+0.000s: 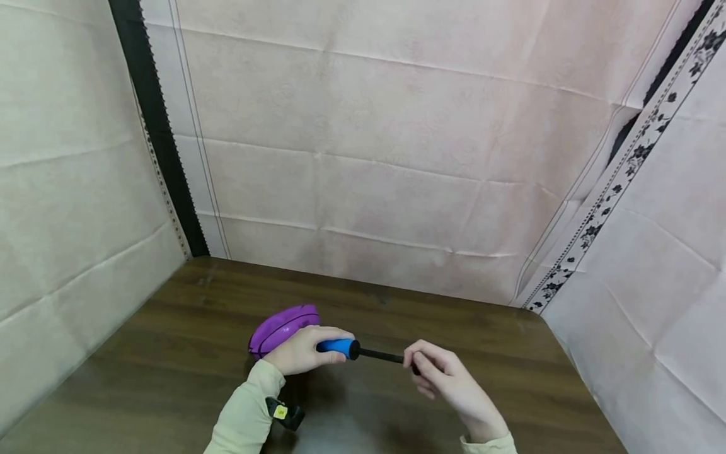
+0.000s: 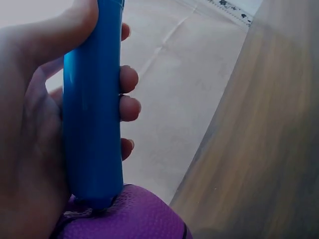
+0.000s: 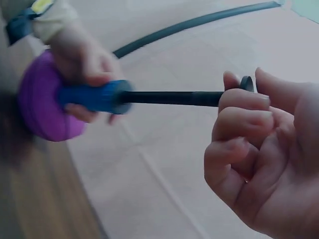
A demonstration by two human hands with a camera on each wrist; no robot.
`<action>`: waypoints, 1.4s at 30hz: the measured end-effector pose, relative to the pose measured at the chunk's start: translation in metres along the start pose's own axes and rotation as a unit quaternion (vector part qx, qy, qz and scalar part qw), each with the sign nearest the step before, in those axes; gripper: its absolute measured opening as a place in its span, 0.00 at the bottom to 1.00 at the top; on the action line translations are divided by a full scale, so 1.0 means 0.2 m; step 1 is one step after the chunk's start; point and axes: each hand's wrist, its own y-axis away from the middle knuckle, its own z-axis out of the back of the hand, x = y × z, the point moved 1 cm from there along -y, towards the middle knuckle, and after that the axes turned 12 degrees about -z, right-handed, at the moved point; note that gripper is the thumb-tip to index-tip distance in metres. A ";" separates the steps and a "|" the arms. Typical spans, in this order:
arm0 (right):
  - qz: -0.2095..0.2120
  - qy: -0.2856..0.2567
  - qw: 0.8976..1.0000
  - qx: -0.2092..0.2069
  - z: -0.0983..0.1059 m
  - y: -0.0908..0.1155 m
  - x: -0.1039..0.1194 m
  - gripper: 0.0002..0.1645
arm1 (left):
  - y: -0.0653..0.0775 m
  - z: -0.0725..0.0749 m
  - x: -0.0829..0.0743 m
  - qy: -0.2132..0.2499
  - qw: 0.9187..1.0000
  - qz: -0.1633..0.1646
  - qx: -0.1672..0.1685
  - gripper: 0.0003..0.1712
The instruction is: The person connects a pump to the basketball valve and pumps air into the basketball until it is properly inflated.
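My left hand (image 1: 300, 351) grips the blue barrel of a hand pump (image 2: 94, 124), fingers wrapped round it. At the barrel's far end sits a purple ball with black lines (image 1: 283, 329), which looks soft and partly flat. In the left wrist view the barrel's tip meets the ball; the exact join is shadowed. A thin black plunger rod (image 3: 172, 98) extends well out of the barrel toward the right. My right hand (image 1: 450, 381) pinches the rod's outer end between thumb and curled fingers, with its small black end piece (image 3: 247, 83) partly hidden by them.
Below both hands lies a brown wood-grain tabletop (image 1: 187, 366). Pale creased cloth walls (image 1: 368, 145) enclose it at the back and both sides. A black strip (image 1: 164, 139) runs down the back left corner. On my left wrist is a black strapped device (image 1: 286, 413).
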 end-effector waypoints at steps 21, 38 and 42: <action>-0.011 0.017 1.000 0.022 -0.12 -0.13 -0.12 0.15 | -0.08 -0.06 -0.11 -0.023 0.995 -0.077 0.052 0.20; 0.058 0.030 0.998 0.018 0.01 0.03 0.03 0.12 | -0.01 0.06 -0.07 -0.021 1.000 -0.020 0.007 0.23; 0.067 0.023 0.997 0.015 0.02 0.03 0.02 0.11 | -0.03 0.01 -0.08 -0.010 1.000 -0.020 0.020 0.24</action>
